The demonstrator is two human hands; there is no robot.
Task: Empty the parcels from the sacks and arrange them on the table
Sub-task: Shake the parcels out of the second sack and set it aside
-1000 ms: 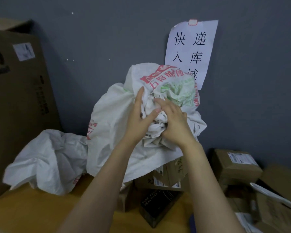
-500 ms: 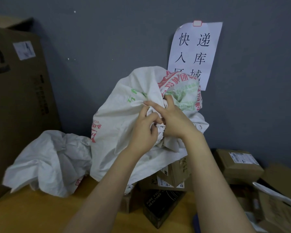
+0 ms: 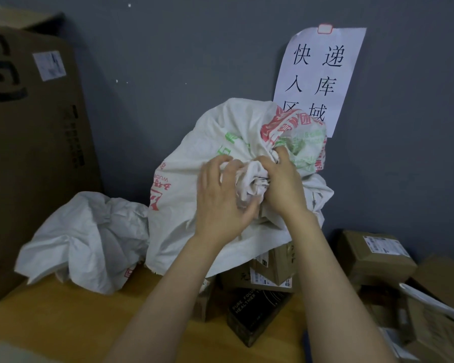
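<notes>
My left hand (image 3: 220, 197) and my right hand (image 3: 283, 184) are both closed on the gathered mouth of a white woven sack with red and green print (image 3: 184, 195). The fingers of each hand curl into the bunched fabric, which sits crumpled between the two palms. The left hand is slightly blurred, so I cannot tell exactly how its fingertips lie. The two hands almost touch.

The sack stands upright and bulky in front of a grey wall (image 3: 168, 61). Its lower edge drapes over a stack of brown cardboard parcels (image 3: 273, 268), which rest on a yellowish wooden table (image 3: 63, 318). A black rectangular box with white lettering (image 3: 257, 315) lies just in front of that stack, on the table.

To the left, touching the sack, a second crumpled plain white sack (image 3: 89, 239) lies slumped on the table. Beyond it, a large brown cardboard carton (image 3: 32, 153) stands at the left edge of the view.

To the right, a brown labelled parcel (image 3: 372, 255) sits near the wall among further cardboard boxes. A white paper sign with black characters (image 3: 317, 77) hangs on the wall, its lower part hidden behind the sack top.
</notes>
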